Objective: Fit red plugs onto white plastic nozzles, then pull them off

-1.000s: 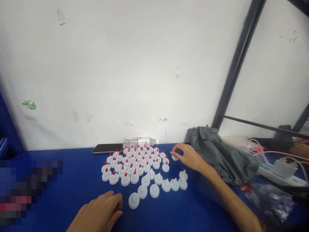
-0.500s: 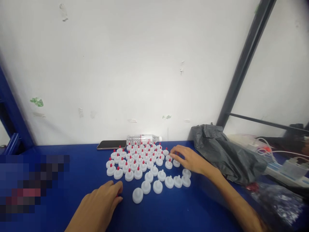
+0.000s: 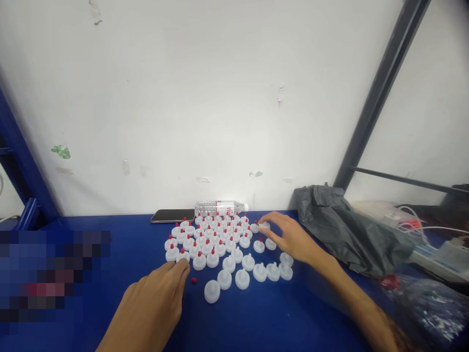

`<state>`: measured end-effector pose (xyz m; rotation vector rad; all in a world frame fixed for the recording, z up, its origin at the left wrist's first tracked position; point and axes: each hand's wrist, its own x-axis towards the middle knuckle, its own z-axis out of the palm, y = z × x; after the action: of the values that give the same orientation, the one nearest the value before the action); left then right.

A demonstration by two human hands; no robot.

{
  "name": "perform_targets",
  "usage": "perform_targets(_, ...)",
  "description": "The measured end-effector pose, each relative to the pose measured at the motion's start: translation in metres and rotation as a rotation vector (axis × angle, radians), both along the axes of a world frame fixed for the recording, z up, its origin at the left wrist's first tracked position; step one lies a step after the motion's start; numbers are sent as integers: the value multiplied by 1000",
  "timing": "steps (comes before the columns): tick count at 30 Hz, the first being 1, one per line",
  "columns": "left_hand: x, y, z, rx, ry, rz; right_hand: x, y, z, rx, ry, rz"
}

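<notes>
Many white round nozzle caps (image 3: 200, 263) stand upright in a cluster on the blue table, most with small red tips. In front and to the right are several without red tips, such as a white nozzle cap (image 3: 242, 279). My right hand (image 3: 289, 237) pinches one white nozzle cap (image 3: 264, 226) between thumb and fingers at the cluster's right edge. My left hand (image 3: 154, 298) is closed at the near left edge, its fingertips by a red-tipped cap; whatever they hold is hidden. A loose red tip (image 3: 194, 280) lies on the table just right of it.
Behind the caps lie a clear plastic bottle (image 3: 214, 209) and a phone (image 3: 173, 215), near the white wall. A grey plastic bag (image 3: 344, 230) is on the right, with a clear bag (image 3: 427, 308) and a power strip with cables (image 3: 436, 249) beyond my right arm.
My left hand has moved forward to the caps, and a loose red tip now shows on the table beside it. My right hand now has a white nozzle cap in its fingers. The view has shifted slightly.
</notes>
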<state>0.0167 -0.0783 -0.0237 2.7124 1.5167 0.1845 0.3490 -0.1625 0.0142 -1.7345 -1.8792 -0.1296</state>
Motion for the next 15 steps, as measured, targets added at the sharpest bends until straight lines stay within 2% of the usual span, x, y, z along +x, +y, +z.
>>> perform_targets(6,2,-4,2,141,-106,-12,-24,-8,6,116,20,61)
perform_targets(10,5,-10,6,148,-184,-95,-44,-16,4,110,-76,151)
perform_targets(13,9,-15,4,143,-301,-146,-63,-16,3,154,-70,216)
perform_targets(15,11,-16,2,157,-382,-180,-80,-13,7,169,-57,319)
